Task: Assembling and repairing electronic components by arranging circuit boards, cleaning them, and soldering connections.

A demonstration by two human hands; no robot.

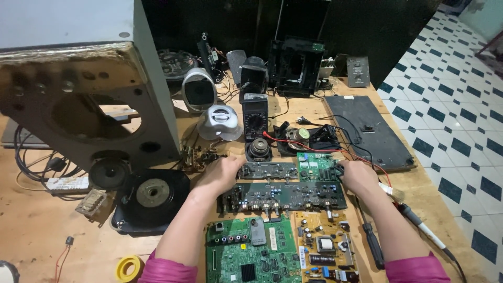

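Note:
My left hand (220,174) rests on the left end of a narrow dark circuit board (267,170), fingers curled over its edge. My right hand (357,175) grips the right edge of a small green circuit board (316,166). Just below both lies a long dark board (283,197) with knobs and jacks. Nearer to me sit a large green board (251,251) and a tan power board (325,246). Pink sleeves cover both forearms.
A big open speaker cabinet (89,99) stands at left, with a loose woofer (151,196) beside it. A multimeter (255,118), small speakers (220,121), a black panel (367,131), a screwdriver (373,243), a soldering iron (424,230) and a solder roll (128,268) lie about. The bench edge runs along the right.

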